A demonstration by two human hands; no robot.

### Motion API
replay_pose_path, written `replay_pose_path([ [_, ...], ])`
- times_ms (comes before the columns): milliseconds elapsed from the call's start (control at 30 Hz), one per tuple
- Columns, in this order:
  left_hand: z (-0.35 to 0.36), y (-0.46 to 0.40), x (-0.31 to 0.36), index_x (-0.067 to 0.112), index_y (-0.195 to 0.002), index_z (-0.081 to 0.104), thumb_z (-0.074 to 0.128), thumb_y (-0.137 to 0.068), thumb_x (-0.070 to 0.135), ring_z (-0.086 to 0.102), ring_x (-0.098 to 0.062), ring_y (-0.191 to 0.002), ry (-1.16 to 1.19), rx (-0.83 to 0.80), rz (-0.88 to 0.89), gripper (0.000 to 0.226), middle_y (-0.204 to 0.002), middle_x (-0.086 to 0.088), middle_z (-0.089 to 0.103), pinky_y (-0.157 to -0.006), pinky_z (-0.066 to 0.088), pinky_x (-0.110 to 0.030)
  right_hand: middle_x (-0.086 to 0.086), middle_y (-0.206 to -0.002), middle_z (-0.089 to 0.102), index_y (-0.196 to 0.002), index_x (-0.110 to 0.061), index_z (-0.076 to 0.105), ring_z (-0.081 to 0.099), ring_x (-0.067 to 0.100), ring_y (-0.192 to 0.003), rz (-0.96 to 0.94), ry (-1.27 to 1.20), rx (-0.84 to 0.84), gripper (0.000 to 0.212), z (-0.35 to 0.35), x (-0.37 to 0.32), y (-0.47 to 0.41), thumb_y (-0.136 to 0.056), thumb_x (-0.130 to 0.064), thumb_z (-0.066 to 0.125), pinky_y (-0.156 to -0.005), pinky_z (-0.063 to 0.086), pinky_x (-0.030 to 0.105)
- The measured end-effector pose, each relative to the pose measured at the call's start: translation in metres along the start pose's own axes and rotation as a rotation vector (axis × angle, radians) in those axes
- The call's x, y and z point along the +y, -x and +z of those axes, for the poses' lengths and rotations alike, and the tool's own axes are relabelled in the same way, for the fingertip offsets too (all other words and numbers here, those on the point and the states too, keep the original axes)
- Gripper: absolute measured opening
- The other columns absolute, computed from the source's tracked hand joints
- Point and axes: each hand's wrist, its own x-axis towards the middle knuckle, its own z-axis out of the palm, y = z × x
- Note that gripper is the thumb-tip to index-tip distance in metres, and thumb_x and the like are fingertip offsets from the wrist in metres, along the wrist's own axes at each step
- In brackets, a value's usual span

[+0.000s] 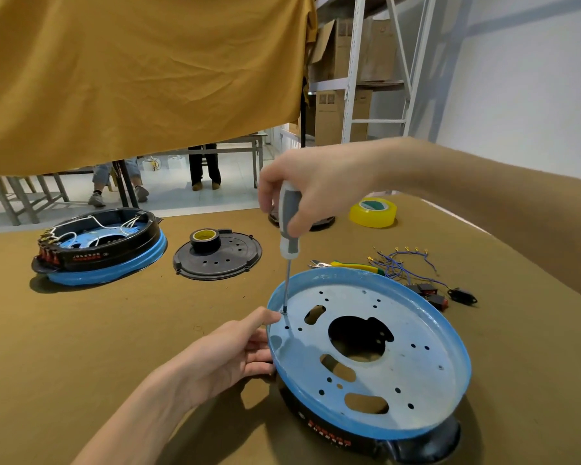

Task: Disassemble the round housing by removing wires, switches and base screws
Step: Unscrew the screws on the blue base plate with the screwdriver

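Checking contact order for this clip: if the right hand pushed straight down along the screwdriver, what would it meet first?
The screwdriver tip already sits on a screw in the housing's metal plate, so that comes first.

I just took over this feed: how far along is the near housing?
Done: the wires and switches lie loose on the table. In hand: the right hand holds a screwdriver on a base screw; the left hand steadies the housing. Left: other screws, and the second housing, still wired.
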Motion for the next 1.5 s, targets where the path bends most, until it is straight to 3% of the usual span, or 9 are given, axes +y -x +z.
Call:
replay_pose_path([
  [200,0.002,0.001,0.001,-0.001,-0.12,0.067,0.073,-0.085,0.033,0.07,-0.026,-0.095,0.01,0.015,-0.006,0.049,-0.114,-0.022,0.074,-0.103,0.055,-0.046,0.002,-0.073,0.061,-0.09,-0.016,0.06,0.059,0.016,-0.061,0.138,0.358,0.219,0.051,0.021,0.003,-0.008,-0.096,-0.066,0.047,-0.044,0.035,0.025],
  [333,0.002,0.0,0.001,-0.001,-0.12,0.068,0.071,-0.087,0.033,0.069,-0.023,-0.09,0.009,0.012,-0.001,0.047,-0.104,-0.02,0.074,-0.101,0.056,-0.043,-0.006,-0.086,0.061,-0.104,-0.022,0.063,0.058,0.012,-0.075,0.028,0.096,0.154,0.027,0.018,0.005,-0.012,-0.089,-0.042,0.073,-0.055,0.042,0.023],
  [467,0.002,0.0,0.0,-0.001,-0.117,0.069,0.071,-0.088,0.032,0.071,-0.021,-0.085,0.028,0.008,0.004,0.044,-0.093,-0.012,0.075,-0.094,0.058,-0.04,-0.013,-0.097,0.058,-0.114,-0.031,0.057,0.06,0.006,-0.083,-0.013,-0.046,0.033,0.047,0.01,0.004,-0.007,-0.078,-0.04,0.085,-0.061,0.046,0.023],
  [600,0.003,0.002,0.001,0.0,-0.118,0.07,0.071,-0.089,0.033,0.069,-0.024,-0.092,0.017,-0.005,0.001,0.044,-0.102,-0.015,0.074,-0.099,0.057,-0.043,0.0,-0.068,0.061,-0.086,-0.016,0.062,0.058,0.017,-0.058,0.121,0.349,0.281,0.059,0.024,0.004,-0.011,-0.09,-0.074,0.05,-0.045,0.036,0.026],
  [833,0.005,0.005,0.002,-0.001,-0.12,0.067,0.069,-0.089,0.031,0.068,-0.025,-0.095,0.018,-0.001,0.0,0.045,-0.104,-0.016,0.072,-0.104,0.054,-0.045,-0.008,-0.093,0.057,-0.106,-0.028,0.064,0.057,0.008,-0.079,-0.025,0.016,0.042,0.035,0.01,0.002,-0.007,-0.079,-0.038,0.084,-0.06,0.043,0.023],
  [1000,0.006,0.006,0.002,0.0,-0.116,0.07,0.068,-0.091,0.03,0.068,-0.024,-0.093,0.021,-0.009,0.009,0.039,-0.099,-0.013,0.076,-0.102,0.054,-0.044,0.001,-0.074,0.059,-0.088,-0.014,0.063,0.057,0.018,-0.064,0.154,0.353,0.238,0.055,0.024,0.007,-0.009,-0.096,-0.066,0.048,-0.049,0.037,0.028],
  [1200,0.005,0.007,0.003,0.001,-0.118,0.067,0.072,-0.088,0.033,0.07,-0.021,-0.087,0.019,0.014,0.01,0.045,-0.099,-0.013,0.073,-0.096,0.058,-0.041,-0.012,-0.093,0.06,-0.101,-0.025,0.068,0.061,0.008,-0.084,-0.047,-0.031,0.131,0.029,0.011,0.006,-0.004,-0.079,-0.037,0.084,-0.061,0.047,0.02],
  [1400,0.006,0.007,0.003,0.0,-0.12,0.066,0.071,-0.088,0.032,0.069,-0.024,-0.092,0.025,0.012,-0.001,0.046,-0.103,-0.015,0.072,-0.102,0.055,-0.045,-0.001,-0.062,0.062,-0.082,-0.015,0.061,0.061,0.018,-0.05,0.114,0.32,0.235,0.052,0.021,0.007,-0.009,-0.095,-0.065,0.051,-0.041,0.04,0.026],
  [1500,0.006,0.008,0.003,-0.001,-0.122,0.065,0.071,-0.088,0.032,0.068,-0.023,-0.09,0.025,0.008,0.002,0.048,-0.1,-0.014,0.071,-0.102,0.054,-0.045,-0.001,-0.079,0.065,-0.088,-0.021,0.065,0.063,0.019,-0.07,0.018,0.182,0.18,0.029,0.018,0.007,-0.008,-0.094,-0.049,0.065,-0.053,0.047,0.029],
])
